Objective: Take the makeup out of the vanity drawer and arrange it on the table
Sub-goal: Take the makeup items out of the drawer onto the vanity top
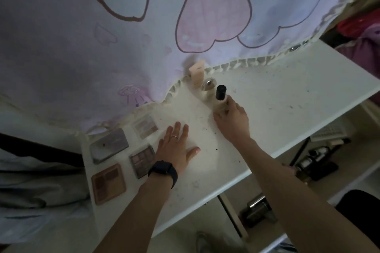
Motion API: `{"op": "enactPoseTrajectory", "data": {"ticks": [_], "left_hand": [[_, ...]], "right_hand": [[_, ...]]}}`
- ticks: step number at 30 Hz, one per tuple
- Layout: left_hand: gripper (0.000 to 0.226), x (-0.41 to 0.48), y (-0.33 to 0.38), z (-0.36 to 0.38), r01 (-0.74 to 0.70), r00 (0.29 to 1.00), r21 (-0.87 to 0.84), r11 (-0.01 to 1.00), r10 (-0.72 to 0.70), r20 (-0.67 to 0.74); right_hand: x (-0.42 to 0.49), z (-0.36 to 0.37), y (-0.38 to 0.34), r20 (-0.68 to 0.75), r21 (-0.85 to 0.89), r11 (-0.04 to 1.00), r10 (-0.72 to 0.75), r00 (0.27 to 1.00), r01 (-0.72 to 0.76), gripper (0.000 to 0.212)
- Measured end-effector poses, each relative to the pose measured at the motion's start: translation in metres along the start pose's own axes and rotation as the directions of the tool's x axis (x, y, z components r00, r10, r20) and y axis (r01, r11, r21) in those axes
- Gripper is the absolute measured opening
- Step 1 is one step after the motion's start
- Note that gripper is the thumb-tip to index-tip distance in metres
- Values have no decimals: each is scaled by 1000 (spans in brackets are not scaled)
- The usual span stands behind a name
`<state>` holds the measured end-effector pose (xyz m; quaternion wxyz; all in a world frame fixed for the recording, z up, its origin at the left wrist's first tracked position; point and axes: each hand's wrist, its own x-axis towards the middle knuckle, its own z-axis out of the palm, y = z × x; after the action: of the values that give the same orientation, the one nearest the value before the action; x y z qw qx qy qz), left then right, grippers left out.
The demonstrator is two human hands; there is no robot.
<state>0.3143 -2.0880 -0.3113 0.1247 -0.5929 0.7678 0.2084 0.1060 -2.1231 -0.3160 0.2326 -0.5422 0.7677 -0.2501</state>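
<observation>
Your R hand (232, 122) grips the black-capped bottle (220, 93) upright on the table (287, 88).
L hand (176, 149) lies flat, fingers straight, beside the palettes (140, 159).

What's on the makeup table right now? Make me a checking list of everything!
Surface: white table.
Job's things: four eyeshadow palettes at left; beige tube, round-capped bottle and black-capped bottle in a row near the curtain.
Clutter: dark specks scattered on the table.
Hands: left hand flat on the table; right hand grips the black-capped bottle.
Cables: nothing seen.
Surroundings: curtain shows heart shapes; more bottles below the table, right.
</observation>
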Motion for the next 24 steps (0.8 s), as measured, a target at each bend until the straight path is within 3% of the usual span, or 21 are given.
{"op": "enactPoseTrajectory", "data": {"ticks": [2,4,6,8,11,14,16,19,24], "left_hand": [[79,-3,3,-4,23,1000,7,1000,-23,15],[73,-8,18,-6,58,998,-28,998,-59,-24],[62,-19,44,-5,28,984,-112,993,-47,-173],[46,-35,78,2,-120,942,-260,958,28,-333],[29,-63,135,28,-363,886,-314,877,222,-406],[23,-80,182,67,-468,879,-248,848,417,-231],[27,-82,205,98,-396,912,-253,883,410,4],[38,-78,222,133,-127,940,-241,962,195,279],[75,-65,231,160,174,918,-353,919,-22,397]], "right_hand": [[-12,-10,4,103,77,997,14,995,-22,86],[-34,-25,14,140,205,978,19,990,-48,95],[-67,-43,37,106,325,943,32,994,-65,83],[-110,-61,74,9,365,931,21,1000,-23,58],[-164,-90,145,-138,191,982,12,990,15,28],[-189,-110,206,-100,-238,967,-119,988,93,20],[-197,-120,233,-21,-403,907,-143,990,122,29],[-202,-122,250,8,-429,877,-234,972,215,29],[-203,-115,261,29,-439,852,-303,953,284,17]]}}
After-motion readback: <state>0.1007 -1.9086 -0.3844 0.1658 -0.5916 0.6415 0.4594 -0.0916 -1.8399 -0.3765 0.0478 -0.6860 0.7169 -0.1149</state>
